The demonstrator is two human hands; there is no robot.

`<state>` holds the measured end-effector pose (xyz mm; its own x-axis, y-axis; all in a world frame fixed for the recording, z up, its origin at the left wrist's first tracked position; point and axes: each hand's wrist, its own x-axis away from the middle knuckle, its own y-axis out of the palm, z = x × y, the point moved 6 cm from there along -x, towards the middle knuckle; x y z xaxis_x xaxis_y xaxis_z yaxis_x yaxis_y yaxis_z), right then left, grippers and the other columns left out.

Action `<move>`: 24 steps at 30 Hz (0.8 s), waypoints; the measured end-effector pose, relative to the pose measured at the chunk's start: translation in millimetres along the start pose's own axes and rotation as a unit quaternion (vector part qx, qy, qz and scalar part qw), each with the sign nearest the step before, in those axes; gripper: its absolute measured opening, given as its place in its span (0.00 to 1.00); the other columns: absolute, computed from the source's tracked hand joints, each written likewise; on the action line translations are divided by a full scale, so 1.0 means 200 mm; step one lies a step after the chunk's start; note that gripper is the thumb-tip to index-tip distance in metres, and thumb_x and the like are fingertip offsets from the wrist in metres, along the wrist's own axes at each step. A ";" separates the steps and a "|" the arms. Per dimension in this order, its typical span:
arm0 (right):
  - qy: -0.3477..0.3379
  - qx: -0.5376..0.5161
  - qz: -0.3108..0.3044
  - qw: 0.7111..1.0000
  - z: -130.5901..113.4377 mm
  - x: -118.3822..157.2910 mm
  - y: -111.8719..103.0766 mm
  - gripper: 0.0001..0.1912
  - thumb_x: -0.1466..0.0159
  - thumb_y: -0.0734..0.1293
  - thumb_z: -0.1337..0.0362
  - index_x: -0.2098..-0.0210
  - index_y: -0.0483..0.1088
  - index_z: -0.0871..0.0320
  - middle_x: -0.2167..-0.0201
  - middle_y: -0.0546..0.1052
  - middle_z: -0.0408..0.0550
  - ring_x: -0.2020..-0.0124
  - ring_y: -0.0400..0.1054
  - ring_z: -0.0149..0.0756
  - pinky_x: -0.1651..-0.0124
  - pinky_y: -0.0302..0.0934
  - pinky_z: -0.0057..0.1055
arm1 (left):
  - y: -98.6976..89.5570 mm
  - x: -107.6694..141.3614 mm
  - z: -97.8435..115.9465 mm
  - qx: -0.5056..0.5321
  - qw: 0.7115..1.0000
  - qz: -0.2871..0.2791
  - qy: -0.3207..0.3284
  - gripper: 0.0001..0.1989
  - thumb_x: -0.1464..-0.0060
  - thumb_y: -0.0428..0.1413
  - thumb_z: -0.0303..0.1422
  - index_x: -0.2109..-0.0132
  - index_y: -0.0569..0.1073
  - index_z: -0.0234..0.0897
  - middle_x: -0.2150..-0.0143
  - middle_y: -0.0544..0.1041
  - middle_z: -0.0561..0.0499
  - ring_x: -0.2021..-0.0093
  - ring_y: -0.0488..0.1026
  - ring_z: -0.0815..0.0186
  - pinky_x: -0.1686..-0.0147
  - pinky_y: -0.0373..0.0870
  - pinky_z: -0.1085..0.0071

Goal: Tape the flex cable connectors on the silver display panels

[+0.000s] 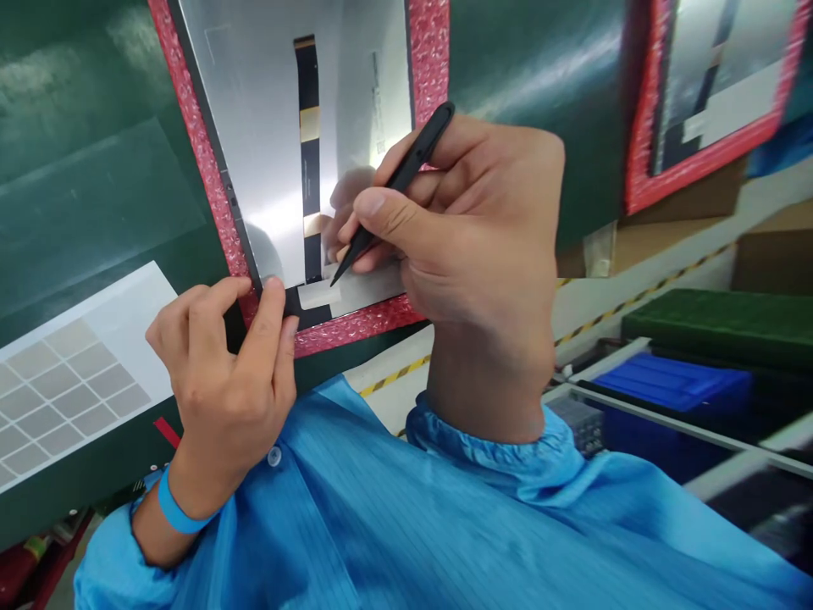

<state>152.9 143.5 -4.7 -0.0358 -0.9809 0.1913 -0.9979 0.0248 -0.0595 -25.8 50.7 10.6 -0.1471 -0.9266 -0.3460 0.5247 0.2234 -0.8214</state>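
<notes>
— Right hand (483,203) clamped on the tool (416,163), tip at the pale tab (318,296) on the panel (257,127)! And the left hand (232,364)?
— At the panel's near-left corner; can't tell if it grips. The panel lies on wrap (430,51) on the desk (539,51): light, I'd guess, stiff, slick, fragile. Take it by the edges.
— Around it?
— Sheet (136,309) to its left; the right hand covers the panel's near-right corner.

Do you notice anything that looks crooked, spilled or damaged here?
Nothing clearly stands out. The shiny panel sits within its pink padding, uncracked as far as visible; the right hand holds a black pointed tool normally, and no spill shows.
</notes>
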 end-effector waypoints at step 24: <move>0.012 0.079 0.003 0.997 -0.03 0.00 0.00 0.12 0.36 0.76 0.62 0.73 0.72 0.43 0.72 0.81 0.43 0.74 0.76 0.48 0.73 0.73 0.48 | 0.01 0.00 0.04 0.004 1.000 -0.003 0.008 0.14 0.38 0.65 0.23 0.48 0.84 0.40 0.45 0.82 0.35 0.44 0.76 0.43 0.46 0.70 0.41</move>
<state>152.9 144.3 0.4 -0.0444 -0.9761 0.2129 -0.9768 -0.0022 -0.2140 -18.1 49.2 13.5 -0.1644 -0.9226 -0.3489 0.5302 0.2156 -0.8200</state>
